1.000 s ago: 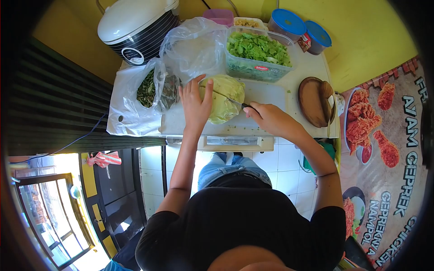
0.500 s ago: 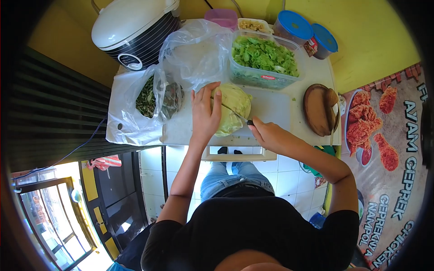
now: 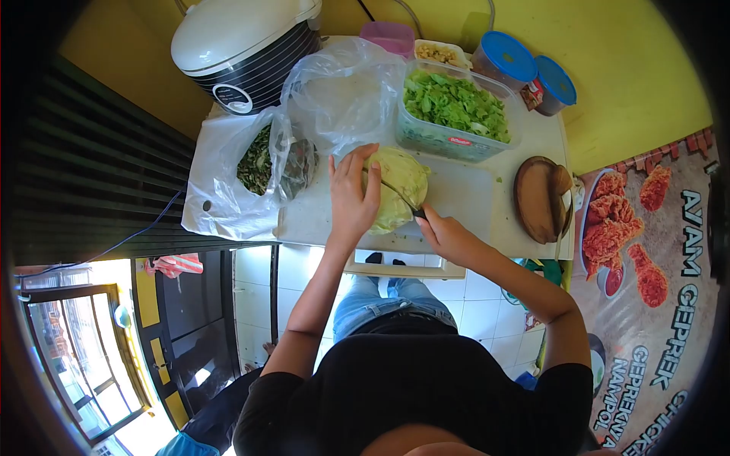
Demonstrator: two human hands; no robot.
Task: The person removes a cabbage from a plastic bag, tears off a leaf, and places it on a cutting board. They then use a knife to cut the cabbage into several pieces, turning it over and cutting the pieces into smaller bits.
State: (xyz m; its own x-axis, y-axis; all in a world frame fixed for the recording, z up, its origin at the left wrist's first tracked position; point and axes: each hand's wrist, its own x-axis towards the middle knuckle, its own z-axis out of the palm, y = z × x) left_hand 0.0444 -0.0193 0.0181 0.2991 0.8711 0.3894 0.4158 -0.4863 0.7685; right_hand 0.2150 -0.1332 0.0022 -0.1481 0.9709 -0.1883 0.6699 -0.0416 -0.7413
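A pale green cabbage (image 3: 403, 178) rests on a white cutting board (image 3: 460, 194) near the table's front edge. My left hand (image 3: 354, 190) presses on its left side, fingers closed against the leaves and pointing away from me. In my right hand (image 3: 450, 234), a knife (image 3: 401, 197) is gripped by its black handle at the cabbage's front right. The blade runs diagonally across the cabbage, sunk into it, with its far end close by my left fingers.
Beyond the cabbage stands a clear tub (image 3: 456, 144) of chopped lettuce. Plastic bags (image 3: 342, 91), one with dark leaves, lie left of it. A rice cooker (image 3: 243, 57) sits back left, blue-lidded containers (image 3: 508, 57) back right. A wooden mortar (image 3: 536, 199) rests at the right edge.
The knife has gone deeper into the cabbage, its handle held lower by my right hand. My left hand stays on the cabbage. The whole view has shifted slightly.
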